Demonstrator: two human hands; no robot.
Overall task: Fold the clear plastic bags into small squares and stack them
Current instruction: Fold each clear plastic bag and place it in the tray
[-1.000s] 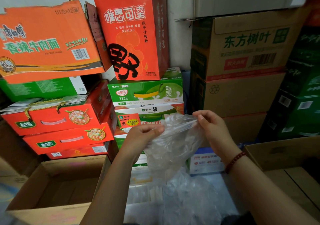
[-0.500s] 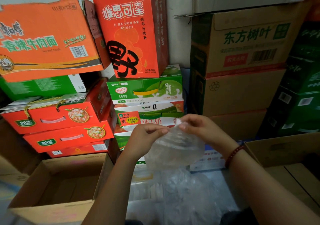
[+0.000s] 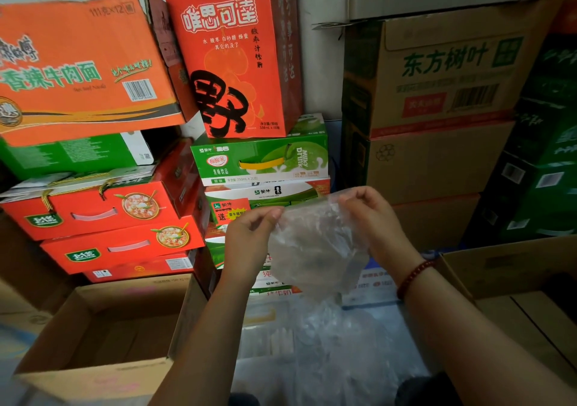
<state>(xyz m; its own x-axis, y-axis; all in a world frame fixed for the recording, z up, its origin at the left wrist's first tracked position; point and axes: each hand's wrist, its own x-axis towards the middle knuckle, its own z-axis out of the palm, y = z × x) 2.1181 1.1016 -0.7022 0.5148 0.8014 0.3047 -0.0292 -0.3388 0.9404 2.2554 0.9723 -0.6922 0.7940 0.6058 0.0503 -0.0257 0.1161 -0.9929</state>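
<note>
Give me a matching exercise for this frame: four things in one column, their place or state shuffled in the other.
Things:
1. clear plastic bag
2. red bead bracelet
3. open cardboard box
4. tall red carton

Places or states:
A. stands on a green milk-drink case
B. lower left, flaps open
C. pinched at its top edge by both hands
D. on the right wrist

Pairs: 1-C, 2-D, 3-B, 4-A

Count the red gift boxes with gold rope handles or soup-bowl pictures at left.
2: upper box beneath the green carton, lower box directly under it. A third red box below may match; its front is mostly hidden.
</note>
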